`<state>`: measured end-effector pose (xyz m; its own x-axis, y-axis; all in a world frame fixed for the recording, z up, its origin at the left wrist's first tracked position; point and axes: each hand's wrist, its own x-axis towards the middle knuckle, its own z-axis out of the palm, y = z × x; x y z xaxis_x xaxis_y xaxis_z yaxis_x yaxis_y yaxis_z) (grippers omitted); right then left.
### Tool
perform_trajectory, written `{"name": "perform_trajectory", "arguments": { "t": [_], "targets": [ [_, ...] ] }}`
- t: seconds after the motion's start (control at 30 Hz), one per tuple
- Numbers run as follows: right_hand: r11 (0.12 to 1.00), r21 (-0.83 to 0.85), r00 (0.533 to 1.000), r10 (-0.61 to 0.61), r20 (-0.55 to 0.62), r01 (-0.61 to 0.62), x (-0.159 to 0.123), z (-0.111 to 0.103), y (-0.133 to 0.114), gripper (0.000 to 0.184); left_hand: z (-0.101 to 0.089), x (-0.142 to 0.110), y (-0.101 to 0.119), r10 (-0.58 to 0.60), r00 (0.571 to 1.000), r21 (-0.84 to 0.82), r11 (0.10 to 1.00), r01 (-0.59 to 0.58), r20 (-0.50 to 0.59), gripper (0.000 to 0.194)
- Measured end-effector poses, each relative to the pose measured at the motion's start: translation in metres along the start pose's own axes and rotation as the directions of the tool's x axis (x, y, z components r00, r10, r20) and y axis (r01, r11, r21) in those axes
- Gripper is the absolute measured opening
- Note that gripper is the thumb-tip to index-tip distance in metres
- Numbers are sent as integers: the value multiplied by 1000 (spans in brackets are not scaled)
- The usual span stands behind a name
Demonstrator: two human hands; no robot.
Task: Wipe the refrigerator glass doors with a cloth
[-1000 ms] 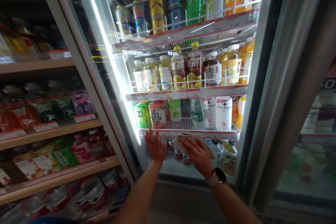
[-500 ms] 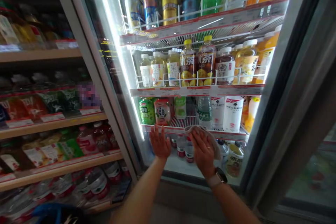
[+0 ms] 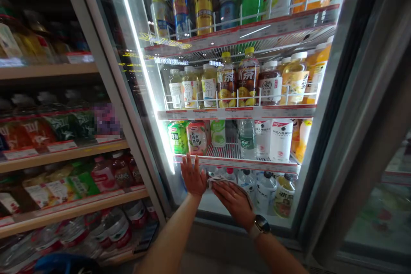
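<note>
My left hand (image 3: 194,177) rests with fingers stretched upward against the glass door (image 3: 207,202) of a lit drinks fridge. Just to its right, my right hand (image 3: 234,200) presses a light-coloured cloth (image 3: 243,190) flat to the glass. The cloth's edge shows past the fingertips and along the top of the hand; the rest is hidden under the palm. The fingertips and cloth come close to my left thumb. A watch (image 3: 261,224) is on my right wrist. Behind the glass, bottles stand on the bottom level, partly covered by my hands.
Fridge shelves hold cans (image 3: 204,8), tea bottles (image 3: 247,78), a water bottle (image 3: 247,139) and white cartons (image 3: 280,140). An open shelf unit (image 3: 64,154) with several bottles stands at left. The dark door frame (image 3: 321,171) runs down the right. A blue object (image 3: 64,263) lies low at left.
My right hand has slid the cloth down and left across the glass, toward my left hand, and its fingers now point more leftward. My left hand stays nearly in place.
</note>
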<state>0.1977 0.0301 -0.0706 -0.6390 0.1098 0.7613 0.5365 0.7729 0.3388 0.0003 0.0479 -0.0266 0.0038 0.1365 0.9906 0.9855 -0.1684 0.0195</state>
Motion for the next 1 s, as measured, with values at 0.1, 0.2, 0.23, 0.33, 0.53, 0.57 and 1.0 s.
{"name": "perform_trajectory", "arguments": {
  "t": [0.1,0.2,0.23,0.33,0.53,0.57,1.0],
  "targets": [
    [1000,-15,1000,-16,-1,16,9,-12,8,48,-1,1,0,15,1000,-4,1000,-15,2,61],
    [997,-63,997,47,-67,-52,21,-28,17,44,-1,2,1,20,1000,-10,1000,-20,1,60],
    [992,-83,991,89,-102,-98,25,-35,22,44,-1,2,1,16,1000,-10,1000,-15,4,61],
    [949,-148,939,238,-249,-279,36,-56,37,48,-1,2,1,-1,1000,-13,1000,1,13,61],
    [838,-105,731,397,-555,-535,52,-74,58,57,1,-2,0,-20,1000,-15,1000,20,23,61],
    [840,-89,725,404,-558,-536,52,-71,56,58,1,-3,0,-21,1000,-19,1000,22,22,61],
    [995,58,995,87,-51,-84,5,0,-14,49,2,-3,-1,-36,999,-23,999,36,13,58]
  ]
}}
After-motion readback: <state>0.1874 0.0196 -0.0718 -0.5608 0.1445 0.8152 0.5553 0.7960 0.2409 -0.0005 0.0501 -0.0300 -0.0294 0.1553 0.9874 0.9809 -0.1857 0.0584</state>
